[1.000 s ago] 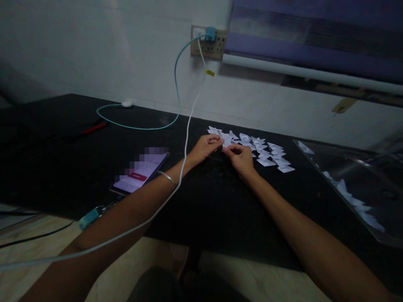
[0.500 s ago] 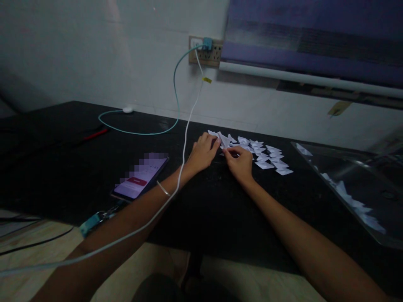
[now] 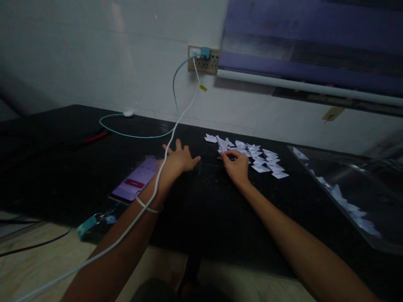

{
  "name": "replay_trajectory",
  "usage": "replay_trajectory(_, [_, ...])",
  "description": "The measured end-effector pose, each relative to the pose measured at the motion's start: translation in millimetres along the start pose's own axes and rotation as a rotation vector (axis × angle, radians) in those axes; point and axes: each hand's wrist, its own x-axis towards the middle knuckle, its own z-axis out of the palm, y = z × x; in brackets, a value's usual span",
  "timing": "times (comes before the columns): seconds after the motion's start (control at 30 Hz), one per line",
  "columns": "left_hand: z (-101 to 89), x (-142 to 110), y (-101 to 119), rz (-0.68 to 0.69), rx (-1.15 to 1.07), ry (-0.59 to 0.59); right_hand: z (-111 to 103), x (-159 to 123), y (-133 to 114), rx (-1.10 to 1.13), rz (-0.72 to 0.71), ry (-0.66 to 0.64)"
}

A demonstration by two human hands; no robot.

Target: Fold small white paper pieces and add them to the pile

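My right hand (image 3: 236,167) pinches a folded white paper piece (image 3: 222,144) by its lower end, thumb and finger pressed together. Around and behind it lie several more folded paper pieces (image 3: 260,161) in loose rows on the black table (image 3: 195,218). My left hand (image 3: 180,158) holds nothing; its fingers are spread, palm down, low over the table beside the upper edge of a phone (image 3: 134,181). A white cable (image 3: 157,178) passes in front of my left wrist and forearm.
A clear plastic sheet or lid (image 3: 346,167), with white paper shapes visible along its edge, lies at the right. A teal cable (image 3: 138,136) curls at the back left near a red object (image 3: 97,137). A teal strap (image 3: 86,226) hangs by the phone. Sockets (image 3: 204,63) are on the wall.
My left hand has let go of the paper area and moved left toward the phone, its fingers spreading. My right hand stays almost in place, still pinching the paper piece.
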Motion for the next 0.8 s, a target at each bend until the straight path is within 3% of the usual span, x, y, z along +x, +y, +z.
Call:
replay_trajectory(0.1, [-3.7,-3,1,-0.075,0.005,-0.049,0,0,-1,-0.001,-0.004,-0.002])
replay_trajectory(0.17, [-3.5,-7,6,-0.045,-0.035,0.03,0,0,-1,-0.006,-0.008,-0.005])
replay_trajectory(0.27, [3.5,-10,17,0.169,-0.233,0.256,0,-2,-1,-0.005,-0.023,-0.01])
replay_trajectory(0.3, [7.7,-10,21,0.249,-0.335,0.277,0,-2,-2,-0.004,-0.036,-0.012])
replay_trajectory(0.37, [18.6,-9,30,0.378,-0.527,0.215,0,-4,-3,-0.014,-0.073,-0.011])
replay_trajectory(0.53, [52.7,4,46,0.473,-0.873,-0.002,-2,-8,-9,-0.165,-0.19,-0.046])
replay_trajectory(0.67, [71.8,17,47,0.515,-0.955,-0.002,-2,-10,-12,-0.25,-0.211,-0.075])
replay_trajectory(0.8, [75.2,25,44,0.553,-1.004,0.034,-1,-11,-12,-0.277,-0.232,-0.105])
